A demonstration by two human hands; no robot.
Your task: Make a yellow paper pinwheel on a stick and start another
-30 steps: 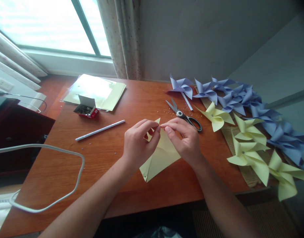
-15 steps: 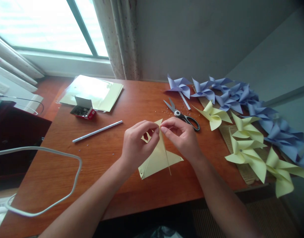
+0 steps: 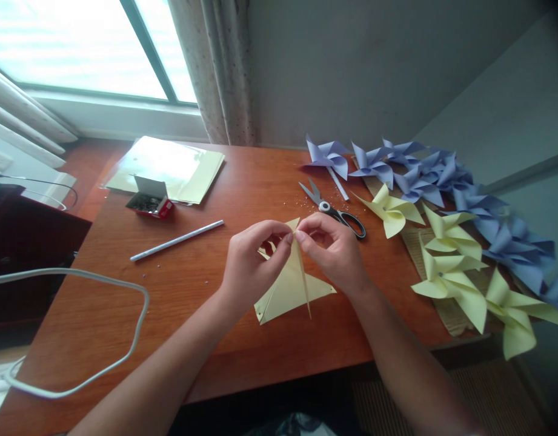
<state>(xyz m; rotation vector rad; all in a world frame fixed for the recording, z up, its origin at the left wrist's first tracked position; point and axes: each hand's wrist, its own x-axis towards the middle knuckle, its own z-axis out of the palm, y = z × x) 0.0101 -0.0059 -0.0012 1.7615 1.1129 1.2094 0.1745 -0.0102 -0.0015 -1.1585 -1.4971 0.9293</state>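
A pale yellow paper sheet point(image 3: 290, 290), cut into flaps with small holes at its corners, lies on the table under my hands. My left hand point(image 3: 255, 254) pinches a raised tip of this paper between thumb and forefinger. From the right, my right hand point(image 3: 331, 245) pinches at the same spot, its fingertips almost touching those of my left. One flap stands up edge-on between the hands. Just beyond my right hand rest the scissors point(image 3: 326, 208), blades apart. A pale paper stick point(image 3: 176, 241) lies left of my left hand. Anything small at my fingertips is hidden.
Blue pinwheels point(image 3: 415, 184) and yellow pinwheels point(image 3: 451, 281) crowd the right side of the wooden table point(image 3: 242, 363). At the back left are a small open box point(image 3: 150, 200) of metal pieces and yellow sheets point(image 3: 206, 175) in plastic. A white cable point(image 3: 140, 327) loops over the left edge.
Both hands stay at the same paper tip with barely any movement. The view has shifted very slightly, and the upright flap leans a little differently.
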